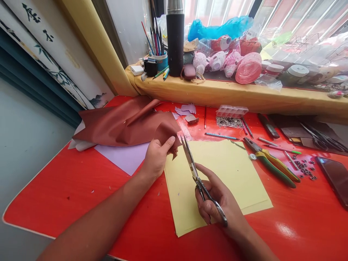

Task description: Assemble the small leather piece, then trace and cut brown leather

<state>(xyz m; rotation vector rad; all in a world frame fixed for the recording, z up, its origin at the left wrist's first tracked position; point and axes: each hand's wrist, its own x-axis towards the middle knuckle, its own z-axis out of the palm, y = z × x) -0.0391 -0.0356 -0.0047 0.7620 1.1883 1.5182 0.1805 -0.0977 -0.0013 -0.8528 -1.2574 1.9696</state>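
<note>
My left hand point(157, 156) pinches the right end of a large brown leather-like sheet point(116, 125) between thumb and fingers. The sheet lies crumpled over the far left of the table, partly on lilac paper point(126, 156). My right hand point(217, 195) has its fingers through the handles of metal scissors point(195, 170). The blades point away from me, slightly apart, with their tips just right of the sheet's edge. Beneath the scissors lies a stack of yellow paper point(217, 159).
To the right lie pliers point(272, 163), small metal rings point(306, 168), a phone point(334, 177) and more scissors point(323, 136). An open clear box point(231, 117) of small metal parts stands behind the paper. A black flask point(175, 45) and a brush cup point(161, 61) stand on the sill.
</note>
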